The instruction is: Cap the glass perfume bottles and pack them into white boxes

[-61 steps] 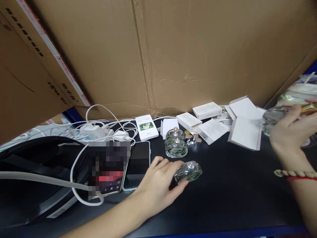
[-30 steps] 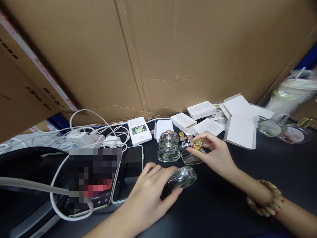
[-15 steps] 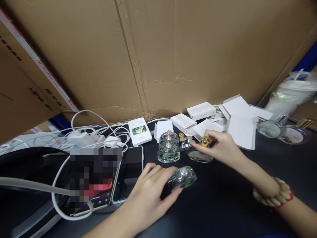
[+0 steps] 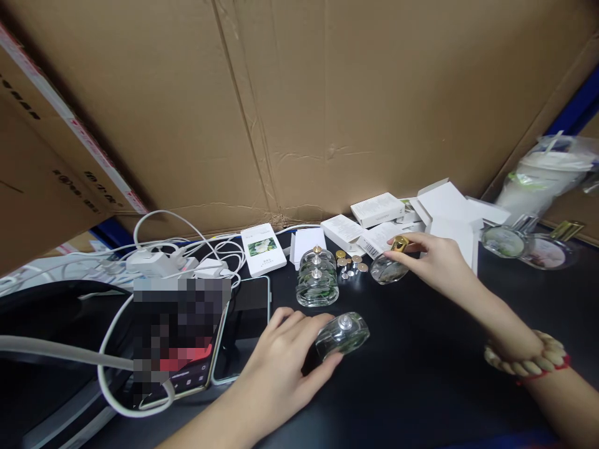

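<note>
My left hand (image 4: 292, 358) is closed round one end of an uncapped glass perfume bottle (image 4: 349, 340), with a silver spray nozzle on top. Between its thumb and fingers, my right hand (image 4: 428, 255) pinches the gold cap (image 4: 400, 242) of another perfume bottle (image 4: 387, 269). That bottle tilts beneath the cap; whether it touches the table cannot be made out. In front of my left hand stands a row of uncapped perfume bottles (image 4: 317, 293). Several loose gold and silver caps (image 4: 346, 263) are grouped between that row and the bottle in my right hand.
White boxes (image 4: 378, 209) lie along the cardboard wall (image 4: 299, 125). Two capped bottles (image 4: 546, 251) lie at the far right beside a bagged drink cup (image 4: 538, 178). To the left are phones (image 4: 248, 324), white cables (image 4: 227, 249) and a white power strip (image 4: 150, 262).
My right hand has moved slightly up and right. The gold cap, earlier held apart with its hollow end showing, is now on the bottle, which has shifted and tilted. My left hand keeps its hold.
</note>
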The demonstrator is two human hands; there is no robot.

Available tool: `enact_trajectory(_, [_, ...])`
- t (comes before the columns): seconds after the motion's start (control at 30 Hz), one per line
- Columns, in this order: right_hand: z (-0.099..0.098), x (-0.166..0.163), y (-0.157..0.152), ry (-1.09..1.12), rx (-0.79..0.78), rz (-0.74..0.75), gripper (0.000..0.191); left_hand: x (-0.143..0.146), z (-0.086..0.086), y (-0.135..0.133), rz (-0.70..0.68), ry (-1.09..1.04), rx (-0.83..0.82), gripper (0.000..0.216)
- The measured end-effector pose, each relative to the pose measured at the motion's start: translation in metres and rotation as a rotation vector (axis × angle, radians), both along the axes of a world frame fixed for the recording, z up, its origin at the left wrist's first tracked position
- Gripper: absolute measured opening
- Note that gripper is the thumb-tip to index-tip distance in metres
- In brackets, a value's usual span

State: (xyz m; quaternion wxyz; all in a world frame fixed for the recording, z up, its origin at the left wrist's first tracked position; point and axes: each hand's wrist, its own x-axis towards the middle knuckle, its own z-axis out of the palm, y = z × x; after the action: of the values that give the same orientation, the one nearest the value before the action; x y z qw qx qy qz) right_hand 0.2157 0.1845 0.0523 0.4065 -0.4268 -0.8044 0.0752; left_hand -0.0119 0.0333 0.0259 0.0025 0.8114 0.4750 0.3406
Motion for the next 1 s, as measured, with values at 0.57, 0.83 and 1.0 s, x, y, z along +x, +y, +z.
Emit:
enact_trajectory(0.57, [-0.008, -0.005, -0.003, -0.251, 0.054, -0.314, 0.027, -0.001, -0.003, 0.0, -0.007, -0.002, -0.012, 0.028])
enact_trajectory(0.83, [-0.003, -0.008, -0.004, -0.012, -0.001, -0.246, 0.053, -0.001, -0.004, 0.0, -0.015, 0.002, -0.018, 0.026])
enact_trajectory(1.0, [-0.006, -0.011, -0.003, 0.028, -0.044, -0.274, 0.052, -0.001, -0.004, -0.001, -0.018, 0.007, -0.01, 0.026])
